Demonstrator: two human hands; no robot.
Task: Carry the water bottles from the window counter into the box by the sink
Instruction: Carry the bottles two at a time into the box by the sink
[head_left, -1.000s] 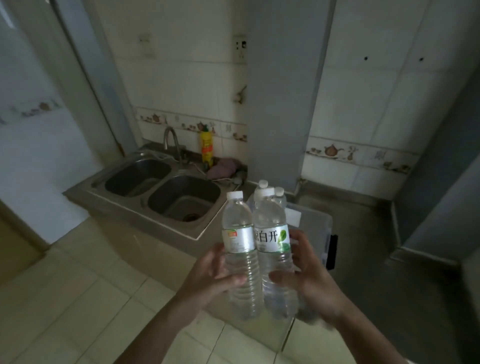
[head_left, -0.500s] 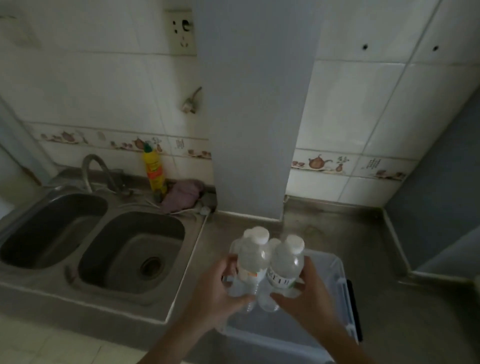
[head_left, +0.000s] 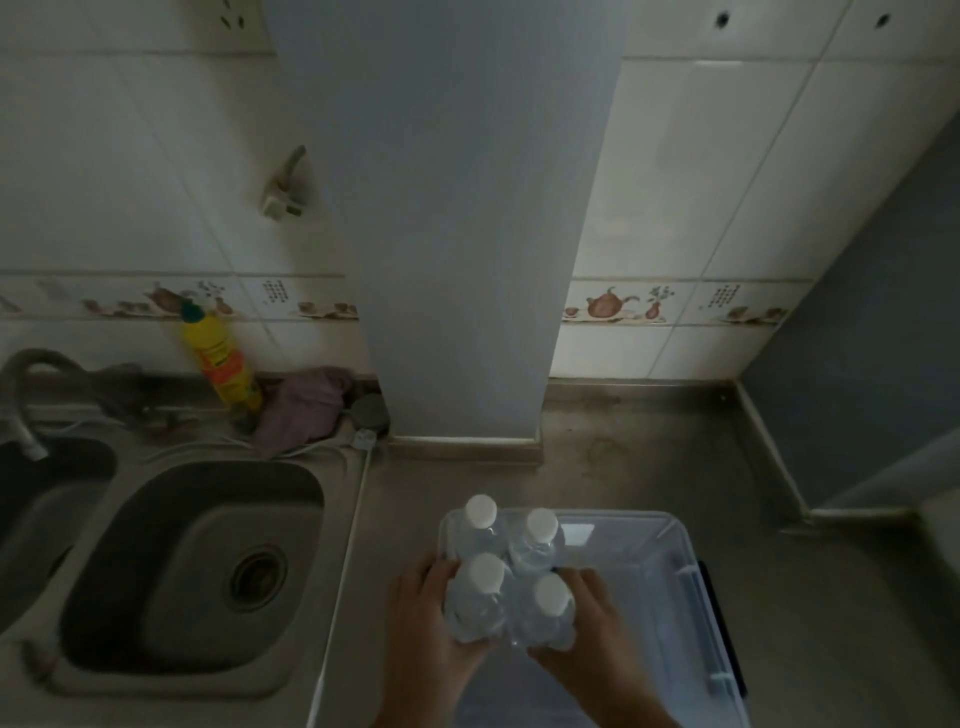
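Both hands are wrapped around one water bottle each, left hand (head_left: 431, 618) curled on the left bottle (head_left: 480, 597) and right hand (head_left: 587, 629) on the right bottle (head_left: 550, 610), squeezed side by side so they go down as a pair. They're low inside the clear box (head_left: 675, 540) right next to the sink (head_left: 197, 561), snug against two bottles (head_left: 511, 530) already standing in the far left corner. Guessing that packing keeps them upright and leaves room for more.

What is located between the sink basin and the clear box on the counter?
In the head view, only bare steel counter lies between the sink basin and the clear box, crossed by a thin white cord running front to back.
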